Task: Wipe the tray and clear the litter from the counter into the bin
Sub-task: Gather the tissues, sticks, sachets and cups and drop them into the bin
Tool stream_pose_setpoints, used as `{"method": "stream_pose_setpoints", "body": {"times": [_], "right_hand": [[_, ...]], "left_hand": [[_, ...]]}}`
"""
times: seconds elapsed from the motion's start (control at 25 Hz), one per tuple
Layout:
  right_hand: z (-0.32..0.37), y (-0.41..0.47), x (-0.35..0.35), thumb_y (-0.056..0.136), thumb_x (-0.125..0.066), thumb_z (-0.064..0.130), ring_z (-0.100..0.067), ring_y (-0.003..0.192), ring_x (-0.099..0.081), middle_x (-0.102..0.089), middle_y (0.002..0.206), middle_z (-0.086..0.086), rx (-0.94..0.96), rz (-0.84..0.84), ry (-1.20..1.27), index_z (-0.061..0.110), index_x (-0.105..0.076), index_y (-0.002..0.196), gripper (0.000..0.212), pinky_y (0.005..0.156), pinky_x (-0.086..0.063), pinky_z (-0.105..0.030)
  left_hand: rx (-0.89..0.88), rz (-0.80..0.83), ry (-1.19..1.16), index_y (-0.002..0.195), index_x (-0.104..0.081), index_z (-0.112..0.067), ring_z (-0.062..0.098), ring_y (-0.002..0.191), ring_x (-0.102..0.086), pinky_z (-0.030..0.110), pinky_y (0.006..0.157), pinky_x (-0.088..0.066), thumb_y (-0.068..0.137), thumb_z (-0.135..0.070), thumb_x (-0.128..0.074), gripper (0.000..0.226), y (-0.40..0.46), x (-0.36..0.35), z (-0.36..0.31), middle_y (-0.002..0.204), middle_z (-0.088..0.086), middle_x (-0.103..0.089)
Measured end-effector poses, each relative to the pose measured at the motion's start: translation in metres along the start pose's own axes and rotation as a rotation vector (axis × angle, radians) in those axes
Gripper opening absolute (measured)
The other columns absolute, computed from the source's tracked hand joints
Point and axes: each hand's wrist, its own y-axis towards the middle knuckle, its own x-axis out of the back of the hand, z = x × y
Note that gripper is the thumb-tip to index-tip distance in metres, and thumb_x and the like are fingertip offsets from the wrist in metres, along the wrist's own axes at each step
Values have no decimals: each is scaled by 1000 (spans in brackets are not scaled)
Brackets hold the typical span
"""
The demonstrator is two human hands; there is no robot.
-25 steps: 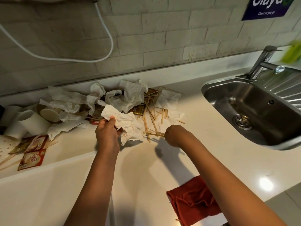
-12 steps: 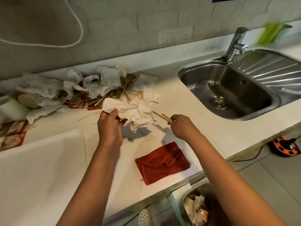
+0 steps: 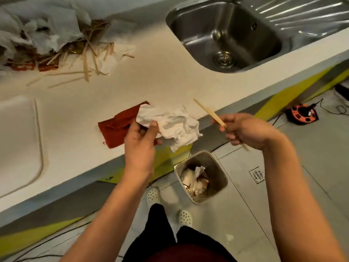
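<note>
White tissue (image 3: 170, 125) pinched in left hand (image 3: 139, 142) fingers & wood sticks (image 3: 209, 113) gripped in right hand (image 3: 243, 130), both past surface edge; bin (image 3: 219, 171) sits below, betw. hands, nearer left.

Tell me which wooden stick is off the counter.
The stick pinched in the right hand; the others lie loose on the counter beside the litter pile.

Glossy steel sink (image 3: 236, 33), matt pale counter (image 3: 151, 80), crumpled paper napkin (image 3: 173, 125), wooden stirrer (image 3: 209, 113), red cloth (image 3: 117, 127).
</note>
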Motion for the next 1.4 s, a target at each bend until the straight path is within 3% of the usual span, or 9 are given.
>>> {"method": "stream_pose_setpoints", "body": {"times": [0.2, 0.44, 0.6, 0.68, 0.84, 1.08, 1.16, 1.24, 1.4], "right_hand": [[-89, -10, 43, 91, -36, -10, -10, 51, -39, -53, 71, -3, -296, -60, -141, 5, -63, 107, 35, 42, -32, -18], [-171, 19, 15, 91, -43, -10, -14, 47, -55, -59, 70, -10, -597, -18, -165, -8, -59, 110, 25, 43, -51, -22], [-194, 49, -5, 91, -46, -5, -18, 54, -53, -57, 72, -13, -626, -73, -248, -8, -61, 106, 21, 43, -51, -23], [-202, 64, -11, 93, -40, -2, -20, 59, -56, -57, 76, -14, -609, -97, -271, -4, -60, 101, 23, 53, -54, -26], [-219, 71, -23, 92, -50, 11, -29, 106, -55, -56, 122, -17, -555, -136, -516, -1, -53, 118, 29, 89, -46, -34], [-213, 50, -29, 90, -50, 10, -23, 94, -54, -55, 100, -8, -477, -227, -240, 11, -60, 115, 26, 83, -47, -36], [-187, 47, -29, 90, -54, 13, -16, 74, -56, -58, 85, -2, -379, -212, -164, 18, -62, 100, 14, 65, -49, -30], [-145, 42, -28, 90, -53, 12, -13, 59, -53, -56, 74, 1, -247, -165, -120, 21, -59, 85, 13, 53, -42, -23], [-46, 25, -33, 93, -49, 9, -11, 51, -45, -47, 64, 1, 19, -13, 11, 17, -56, 82, 15, 46, -36, -21]], "left_hand": [[222, 124, 201, 102, -56, -14, -7, 64, -62, 10, 53, -46, 91, -1, -51, 17, -32, -7, 83, 92, -3, -65], [460, 136, 525, 115, -54, -9, 24, 92, -63, 29, 65, -53, 90, -6, -55, 26, -26, 6, 181, 114, 13, -63], [516, 124, 593, 117, -56, -9, 25, 95, -64, 34, 74, -55, 87, -5, -56, 30, -23, -3, 209, 112, 10, -64], [568, 247, 669, 115, -57, -12, 24, 98, -62, 33, 82, -53, 86, -9, -57, 29, -21, -8, 218, 115, 10, -64], [826, 457, 869, 132, -46, -12, 27, 116, -51, 33, 91, -43, 88, -21, -58, 46, -19, 1, 222, 117, 4, -52], [731, 389, 767, 122, -55, -10, 16, 85, -53, 21, 57, -41, 91, -14, -53, 32, -10, 9, 185, 101, 5, -57], [644, 389, 683, 119, -55, -7, 9, 73, -51, 14, 51, -43, 91, -7, -51, 28, -9, -5, 158, 92, 2, -57], [545, 422, 592, 117, -57, -7, 7, 72, -52, 14, 56, -44, 90, -5, -52, 27, -9, -19, 127, 88, -2, -59], [303, 452, 388, 106, -56, -18, 6, 74, -57, 18, 58, -45, 90, -2, -53, 23, -5, -29, 50, 86, -4, -59]]}}
